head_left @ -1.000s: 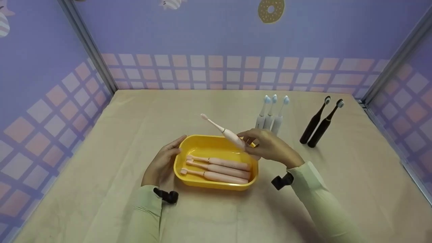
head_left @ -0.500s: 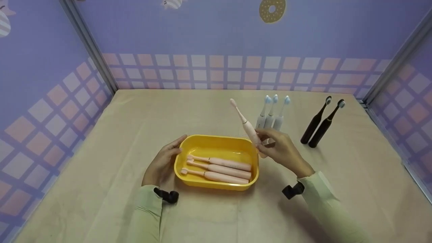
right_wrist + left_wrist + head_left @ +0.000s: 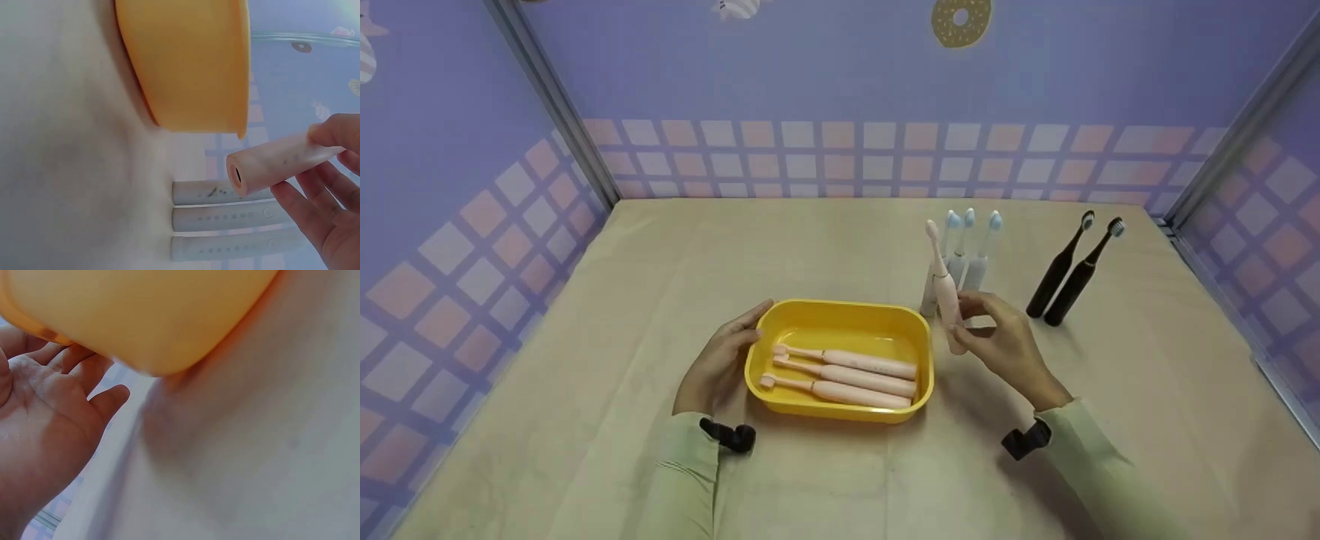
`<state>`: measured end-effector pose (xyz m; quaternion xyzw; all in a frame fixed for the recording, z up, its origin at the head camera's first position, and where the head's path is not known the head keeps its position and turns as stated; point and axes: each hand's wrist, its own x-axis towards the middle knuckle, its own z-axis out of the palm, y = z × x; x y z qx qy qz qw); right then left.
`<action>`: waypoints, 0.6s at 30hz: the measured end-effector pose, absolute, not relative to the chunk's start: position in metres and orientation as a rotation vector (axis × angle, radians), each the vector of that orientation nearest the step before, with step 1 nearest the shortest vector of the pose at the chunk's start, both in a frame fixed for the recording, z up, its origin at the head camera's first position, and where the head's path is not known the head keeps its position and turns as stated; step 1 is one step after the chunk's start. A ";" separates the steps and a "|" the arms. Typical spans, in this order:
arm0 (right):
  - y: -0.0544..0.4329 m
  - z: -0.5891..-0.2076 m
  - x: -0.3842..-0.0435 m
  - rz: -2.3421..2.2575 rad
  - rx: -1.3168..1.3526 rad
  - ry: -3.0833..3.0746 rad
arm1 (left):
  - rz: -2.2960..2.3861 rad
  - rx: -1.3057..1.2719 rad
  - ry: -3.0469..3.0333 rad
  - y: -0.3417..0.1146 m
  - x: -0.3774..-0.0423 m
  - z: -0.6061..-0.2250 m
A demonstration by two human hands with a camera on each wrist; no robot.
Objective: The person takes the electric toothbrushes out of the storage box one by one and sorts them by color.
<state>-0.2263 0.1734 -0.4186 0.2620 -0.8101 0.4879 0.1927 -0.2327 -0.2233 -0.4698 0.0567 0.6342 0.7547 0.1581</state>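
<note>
In the head view my right hand (image 3: 1005, 345) pinches a pink electric toothbrush (image 3: 947, 300) by its handle, just right of the yellow tub (image 3: 840, 414). The brush head points up and away, and the right wrist view shows the handle's base (image 3: 236, 175) facing the camera, raised off the table. My left hand (image 3: 720, 364) holds the tub's left end, thumb at the rim and fingers along the outside; the left wrist view shows those fingers (image 3: 84, 365) against its wall. Several pink toothbrushes (image 3: 866, 382) lie side by side in the tub, heads to the left.
White electric toothbrushes with blue bristles (image 3: 976, 270) stand behind the held one, partly hidden by it. Farther right, two black electric toothbrushes (image 3: 1072, 292) stand side by side. A cream cloth (image 3: 720, 247) covers the table, with patterned walls (image 3: 840, 90) around it.
My right hand has moved right, taking the pink toothbrush from over the tub to beside it, and turned it from leaning left to nearly upright. The left hand and the tub stay put.
</note>
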 end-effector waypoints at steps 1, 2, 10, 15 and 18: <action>0.173 -0.416 -0.223 1.382 0.720 -2.277 | 2.163 0.155 1.814 -0.223 -0.233 -0.470; 0.172 -0.413 -0.221 1.395 0.704 -2.284 | 2.165 0.154 1.815 -0.223 -0.233 -0.470; 0.179 -0.430 -0.219 1.442 0.561 -2.336 | 2.148 0.132 1.854 -0.223 -0.233 -0.471; 0.188 -0.450 -0.227 1.442 0.473 -2.386 | 2.159 0.145 1.830 -0.223 -0.233 -0.471; 0.191 -0.455 -0.227 1.441 0.445 -2.413 | 2.167 0.138 1.807 -0.223 -0.233 -0.470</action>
